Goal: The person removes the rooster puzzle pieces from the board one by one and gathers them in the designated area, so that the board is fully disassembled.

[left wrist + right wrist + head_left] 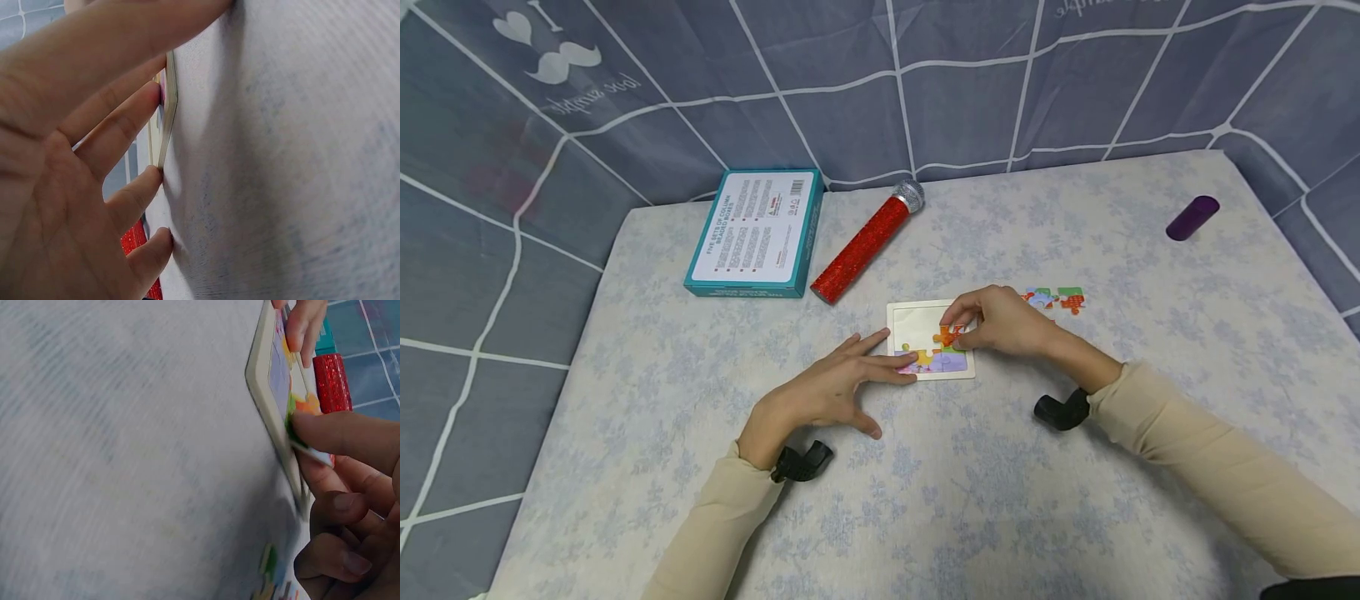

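A small white-framed puzzle board lies flat on the table, with several joined pieces along its near side. My left hand rests spread at the board's left edge, fingertips touching the frame and the lower pieces. Between thumb and fingers my right hand pinches an orange and green puzzle piece over the board's right part. In the right wrist view that puzzle piece is tilted against the frame, partly behind the thumb. Loose puzzle pieces lie just beyond the right hand.
A teal and white box lies at the back left. Beside it is a red glitter tube with a silver mesh end, like a toy microphone. A purple cylinder lies at the back right. Tile-patterned curtains border the table's far side.
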`<state>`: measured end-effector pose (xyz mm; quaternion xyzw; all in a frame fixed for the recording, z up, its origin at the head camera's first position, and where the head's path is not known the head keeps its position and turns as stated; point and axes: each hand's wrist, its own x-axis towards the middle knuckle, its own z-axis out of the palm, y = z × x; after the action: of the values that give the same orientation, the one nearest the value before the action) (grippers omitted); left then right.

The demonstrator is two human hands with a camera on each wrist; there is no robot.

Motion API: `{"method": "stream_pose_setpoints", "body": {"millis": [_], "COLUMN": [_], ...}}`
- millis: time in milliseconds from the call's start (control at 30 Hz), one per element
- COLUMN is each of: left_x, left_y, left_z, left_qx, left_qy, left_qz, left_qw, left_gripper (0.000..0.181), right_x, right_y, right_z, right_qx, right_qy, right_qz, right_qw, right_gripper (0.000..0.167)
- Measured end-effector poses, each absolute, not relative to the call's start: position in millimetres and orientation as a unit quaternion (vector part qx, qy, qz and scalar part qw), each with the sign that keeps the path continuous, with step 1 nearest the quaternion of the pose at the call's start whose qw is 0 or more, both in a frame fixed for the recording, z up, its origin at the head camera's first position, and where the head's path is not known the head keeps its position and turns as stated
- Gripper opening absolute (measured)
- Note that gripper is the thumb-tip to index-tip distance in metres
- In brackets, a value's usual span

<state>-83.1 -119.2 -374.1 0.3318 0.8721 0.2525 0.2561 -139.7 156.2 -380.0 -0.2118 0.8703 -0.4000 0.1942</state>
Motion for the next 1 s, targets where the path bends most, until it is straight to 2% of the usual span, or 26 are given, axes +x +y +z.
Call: {"method": "stream_pose_setpoints", "body": {"millis": [233,567,1000], "left_x": [-82.7,-82.3,-82.0], "left_y": [-119.0,-118.9,-118.5], "left_z": [-373.6,-373.3,-373.0], "left_qx": [0.335,0.338,0.335], "left_qy": [0.871,0.870,0.871], "left_qz": [0.253,0.253,0.258], "left_qw": [0.255,0.254,0.252], "left_gripper": [0.078,0.078,0.078], "right_x": [-138.3,-139.2,-129.8], "right_y": [154.0,158.1,219.3], "right_z": [-375.9,-375.3,-365.4], "right_qx": [-0.195,-0.181,-0.110], "right_qy": [0.866,0.860,0.857], "right_qz": [-0.413,-0.425,-0.452], "right_qw": [0.204,0.215,0.219], "right_gripper": [0.017,0.021,0.026]}}
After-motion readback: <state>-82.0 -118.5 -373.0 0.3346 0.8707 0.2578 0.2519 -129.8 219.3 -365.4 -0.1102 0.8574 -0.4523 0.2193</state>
